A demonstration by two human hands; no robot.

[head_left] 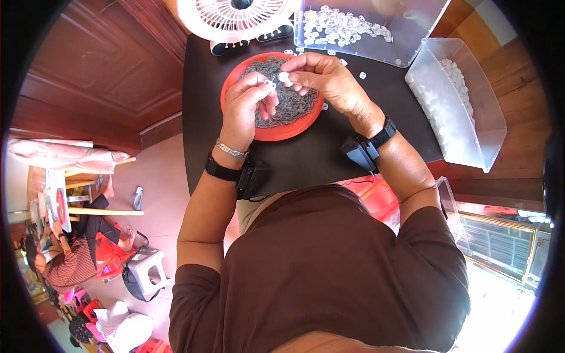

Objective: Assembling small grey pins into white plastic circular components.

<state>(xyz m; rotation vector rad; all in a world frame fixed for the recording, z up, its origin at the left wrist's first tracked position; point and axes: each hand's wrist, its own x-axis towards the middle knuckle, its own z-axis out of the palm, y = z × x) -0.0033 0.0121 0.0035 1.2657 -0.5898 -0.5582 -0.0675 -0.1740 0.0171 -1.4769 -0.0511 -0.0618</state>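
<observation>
Above a round red tray (307, 125) heaped with small grey pieces (291, 112), both of my hands are raised close together. My left hand (246, 100) pinches a small white plastic piece (270, 85) between thumb and fingertips. A flat, rounded white plastic piece (284, 77) with small holes sits in the pinch of my right hand (326, 77). The two white pieces are near each other but look apart. Several similar pieces lie loose on the dark tabletop (382, 100) behind and beside the tray.
A clear bin (406, 35) at the back holds many white pieces; another (491, 132) stands at right. A white fan (241, 29) is at back left. Cables hang near my wrist straps. Left, another person (70, 265) sits at a separate table near a white stool (147, 267).
</observation>
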